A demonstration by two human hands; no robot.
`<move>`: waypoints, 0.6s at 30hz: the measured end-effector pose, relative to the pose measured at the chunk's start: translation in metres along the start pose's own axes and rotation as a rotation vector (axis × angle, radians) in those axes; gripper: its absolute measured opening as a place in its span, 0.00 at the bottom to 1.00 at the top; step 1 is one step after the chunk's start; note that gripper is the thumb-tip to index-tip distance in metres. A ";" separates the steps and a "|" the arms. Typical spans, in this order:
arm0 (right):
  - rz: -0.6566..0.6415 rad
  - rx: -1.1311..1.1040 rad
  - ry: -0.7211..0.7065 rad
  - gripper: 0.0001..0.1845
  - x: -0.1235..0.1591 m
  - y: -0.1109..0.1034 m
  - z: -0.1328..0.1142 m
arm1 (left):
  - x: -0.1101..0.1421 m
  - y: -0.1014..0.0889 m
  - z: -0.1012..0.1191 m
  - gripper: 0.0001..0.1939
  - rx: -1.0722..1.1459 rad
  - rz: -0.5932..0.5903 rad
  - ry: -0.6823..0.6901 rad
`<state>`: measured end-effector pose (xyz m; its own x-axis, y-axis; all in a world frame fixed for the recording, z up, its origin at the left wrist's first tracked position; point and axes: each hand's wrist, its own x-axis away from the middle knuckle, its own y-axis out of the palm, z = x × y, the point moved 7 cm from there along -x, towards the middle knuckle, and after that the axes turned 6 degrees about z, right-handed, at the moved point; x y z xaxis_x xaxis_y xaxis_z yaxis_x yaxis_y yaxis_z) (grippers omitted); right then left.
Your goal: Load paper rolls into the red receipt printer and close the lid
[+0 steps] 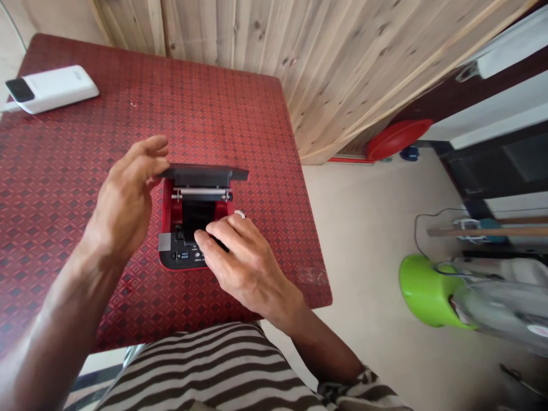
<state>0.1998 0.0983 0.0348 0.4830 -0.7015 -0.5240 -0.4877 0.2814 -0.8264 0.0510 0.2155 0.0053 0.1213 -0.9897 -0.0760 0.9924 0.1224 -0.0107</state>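
Note:
A small red and black receipt printer [166, 214] lies on the patterned table, its black lid [203, 172] raised. Across the lid's underside runs a pale metal roller [201, 193], above a dark paper bay [197, 214]. Buttons or lights and white print mark the black front panel [182, 260]. At the lid's left corner is my left hand [128, 194], fingers bent around it, the thumb mostly hidden. My right hand [240, 257] is closed over the printer's right front, fingertips at the bay's front edge. That hand covers whatever lies beneath its fingers.
The red table [240, 125] stands against a wooden plank wall [257, 34]. A white power bank [55, 88] with a cable lies at the table's far left. On the floor to the right are a green bin [415, 291] and a red basin [398, 138].

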 end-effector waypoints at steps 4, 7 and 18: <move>0.069 0.074 -0.033 0.10 0.006 -0.003 -0.007 | 0.046 -0.006 -0.018 0.29 0.173 0.022 -0.250; 0.092 0.091 -0.016 0.09 0.009 -0.003 -0.008 | 0.065 -0.011 -0.031 0.37 0.106 -0.006 -0.320; 0.137 0.089 0.088 0.09 0.010 0.000 -0.007 | 0.073 -0.010 -0.040 0.31 0.095 -0.060 -0.303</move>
<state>0.1998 0.0866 0.0306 0.3497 -0.7060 -0.6158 -0.4760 0.4323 -0.7659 0.0493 0.1453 -0.0405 0.0488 -0.9738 0.2222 0.9937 0.0698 0.0879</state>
